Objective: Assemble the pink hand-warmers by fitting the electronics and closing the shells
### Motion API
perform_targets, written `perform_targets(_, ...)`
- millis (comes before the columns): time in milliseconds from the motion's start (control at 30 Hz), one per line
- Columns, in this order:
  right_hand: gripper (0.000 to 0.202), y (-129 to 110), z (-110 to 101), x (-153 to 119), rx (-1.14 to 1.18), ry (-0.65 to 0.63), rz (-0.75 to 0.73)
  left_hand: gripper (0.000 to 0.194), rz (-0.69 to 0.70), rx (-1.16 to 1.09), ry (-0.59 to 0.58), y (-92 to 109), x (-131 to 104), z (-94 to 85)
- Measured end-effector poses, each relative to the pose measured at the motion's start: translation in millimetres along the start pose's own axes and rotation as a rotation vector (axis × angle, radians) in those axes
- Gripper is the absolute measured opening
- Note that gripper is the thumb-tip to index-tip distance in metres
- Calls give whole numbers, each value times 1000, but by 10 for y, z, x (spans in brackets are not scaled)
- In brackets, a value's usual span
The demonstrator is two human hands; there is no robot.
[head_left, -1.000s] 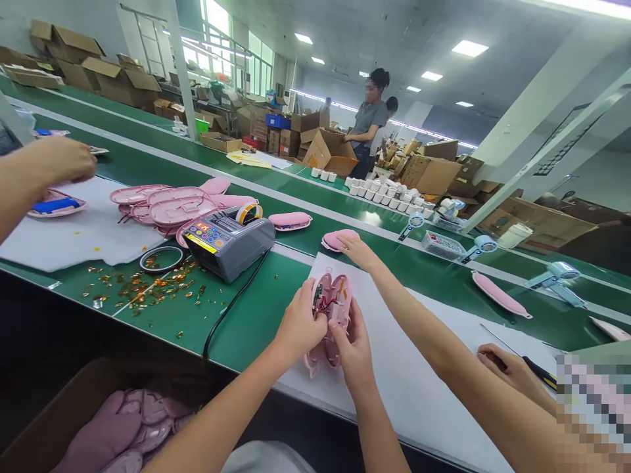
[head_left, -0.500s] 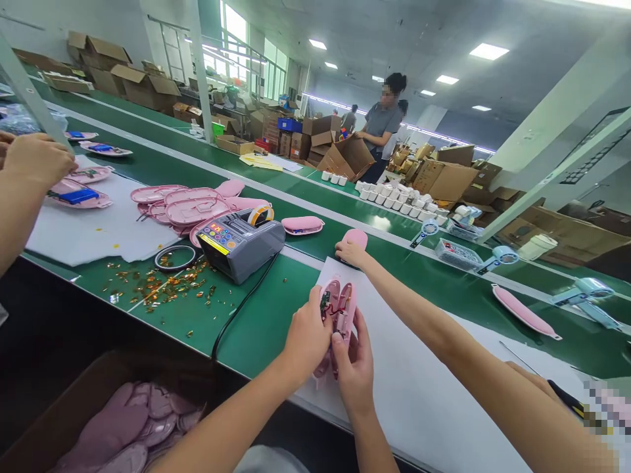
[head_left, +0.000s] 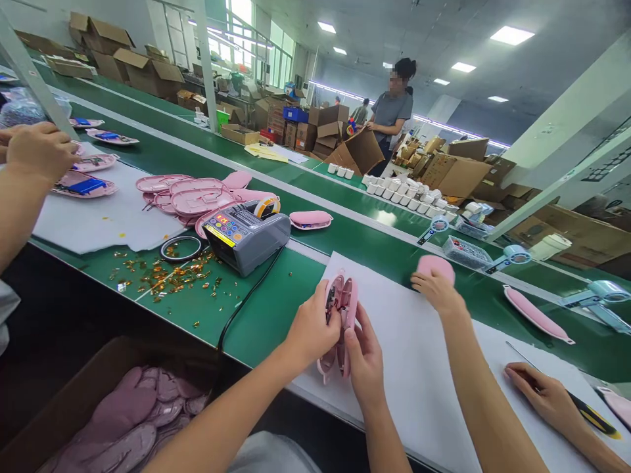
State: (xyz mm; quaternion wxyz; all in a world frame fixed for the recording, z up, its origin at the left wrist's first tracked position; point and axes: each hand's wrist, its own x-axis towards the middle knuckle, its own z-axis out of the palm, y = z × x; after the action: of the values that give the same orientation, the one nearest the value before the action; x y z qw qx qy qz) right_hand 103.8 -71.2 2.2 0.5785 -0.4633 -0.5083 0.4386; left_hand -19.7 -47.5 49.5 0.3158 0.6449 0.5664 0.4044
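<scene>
Both my hands hold one pink plastic casing (head_left: pixel 351 309) above the edge of the white sheet. Its two long oval halves stand nearly upright and slightly apart, with a circuit board and wires showing in the gap. My left hand (head_left: pixel 315 325) grips the left half, the thumb at the gap. My right hand (head_left: pixel 365 358) is wrapped round the right half, its thumb on the front. Some fingertips are hidden behind the casing. To the left stands a grey tape dispenser (head_left: pixel 246 240), and a closed pink casing (head_left: pixel 311 219) lies behind it.
A co-worker's hand (head_left: pixel 438 289) at right holds a pink casing (head_left: pixel 434 268); their other hand (head_left: pixel 547 394) has a screwdriver (head_left: pixel 591 417). Another person's hand (head_left: pixel 42 154) works at far left. Pink shells (head_left: pixel 197 197), tape scraps (head_left: pixel 162 279) and a box of shells (head_left: pixel 123 407) are left.
The two halves in my hands have come closer together. The co-worker's hand at right has drawn a pink casing rightward across the table. The view has shifted slightly.
</scene>
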Motion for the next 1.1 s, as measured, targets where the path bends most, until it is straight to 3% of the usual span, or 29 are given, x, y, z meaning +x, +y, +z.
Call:
perform_targets(267,55,-49,0,5,13,-26,28,28,-142,29,27,30,32,-1)
perform_targets(400,57,-52,9,-11,12,-19,16,37,-102,-14,30,13,21,27)
perform_targets(533,55,-18,22,-19,37,7,-6,46,13,-264,66,-42,-2,98)
perform_targets(700,52,53,51,-28,53,7,-41,45,-30,-797,-136,-90,-15,188)
perform_targets(900,51,150,164,-74,-65,73,-62,71,-108,-741,-119,-108,16,252)
perform_targets(1100,46,343,195,-100,-100,154,-98,70,-151,-838,-90,-88,-3,243)
